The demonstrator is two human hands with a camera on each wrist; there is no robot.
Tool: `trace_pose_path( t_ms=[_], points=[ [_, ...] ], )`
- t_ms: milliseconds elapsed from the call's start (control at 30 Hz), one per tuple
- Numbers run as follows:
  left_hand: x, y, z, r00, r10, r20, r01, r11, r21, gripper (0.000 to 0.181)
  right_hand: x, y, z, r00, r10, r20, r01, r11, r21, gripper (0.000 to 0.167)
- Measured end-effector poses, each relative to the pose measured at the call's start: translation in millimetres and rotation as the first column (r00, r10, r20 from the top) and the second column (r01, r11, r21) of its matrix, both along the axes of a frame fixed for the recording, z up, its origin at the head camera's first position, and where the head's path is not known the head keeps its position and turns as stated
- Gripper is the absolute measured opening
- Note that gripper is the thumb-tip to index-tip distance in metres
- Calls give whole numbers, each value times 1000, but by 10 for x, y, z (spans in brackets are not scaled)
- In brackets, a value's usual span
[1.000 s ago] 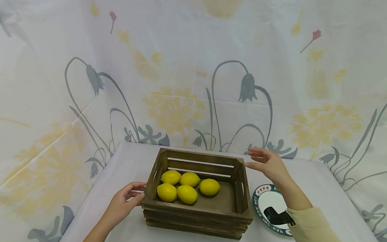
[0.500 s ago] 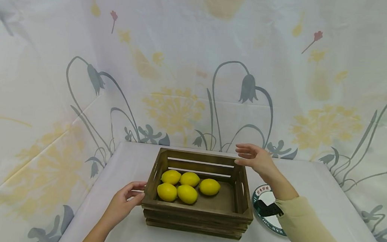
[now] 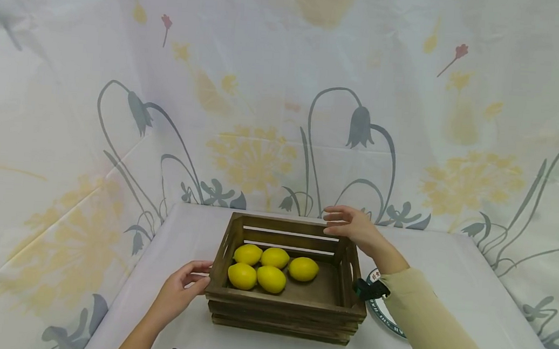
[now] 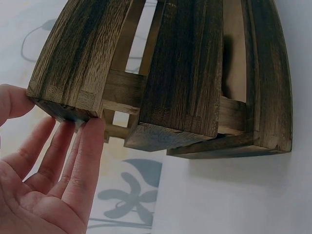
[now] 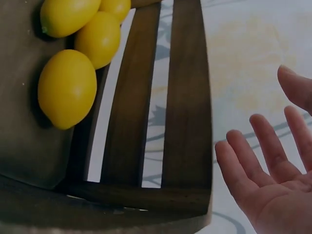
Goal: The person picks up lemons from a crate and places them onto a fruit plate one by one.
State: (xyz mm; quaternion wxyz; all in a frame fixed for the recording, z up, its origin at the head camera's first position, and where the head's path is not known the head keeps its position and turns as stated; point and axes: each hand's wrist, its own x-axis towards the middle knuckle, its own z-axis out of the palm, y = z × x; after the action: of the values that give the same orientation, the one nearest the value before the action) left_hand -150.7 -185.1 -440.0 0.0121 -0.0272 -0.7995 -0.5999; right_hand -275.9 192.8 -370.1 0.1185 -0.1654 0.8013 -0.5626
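A brown slatted wooden crate point(image 3: 284, 315) stands on the white surface, with several yellow lemons point(image 3: 303, 269) in its left and middle part. At the crate's left end is my left hand point(image 3: 179, 292); in the left wrist view its thumb and nearly straight fingers point(image 4: 88, 161) touch the end of the top slat. My right hand point(image 3: 353, 228) hovers over the back right corner, fingers spread and relaxed. Seen from the right wrist, the right hand point(image 5: 273, 180) holds nothing and is apart from the crate's slats point(image 5: 187, 97).
A round plate point(image 3: 386, 318) with a green patterned rim lies right of the crate, partly hidden by the right sleeve point(image 3: 434, 326). A floral-printed cloth backdrop point(image 3: 266, 87) rises behind and beside the white-covered table point(image 3: 447, 283).
My right hand has moved left, from beyond the crate's back right corner to over its back edge, and its sleeve covers more of the plate. The left hand, crate and lemons stay put.
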Motion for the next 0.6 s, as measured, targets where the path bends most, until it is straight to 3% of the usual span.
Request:
trace_pose_path(
  t_ms=[300, 600],
  points=[
    [-7, -3, -7, 1000, -8, 0, 8, 1000, 9, 33, -111, -147, -94, 993, 113, 29, -115, 991, 65, 51],
    [4, -5, -6, 1000, -5, -2, 5, 1000, 1, 32, -183, -267, -168, 962, 266, 65, -273, 952, 140, 43]
  ],
)
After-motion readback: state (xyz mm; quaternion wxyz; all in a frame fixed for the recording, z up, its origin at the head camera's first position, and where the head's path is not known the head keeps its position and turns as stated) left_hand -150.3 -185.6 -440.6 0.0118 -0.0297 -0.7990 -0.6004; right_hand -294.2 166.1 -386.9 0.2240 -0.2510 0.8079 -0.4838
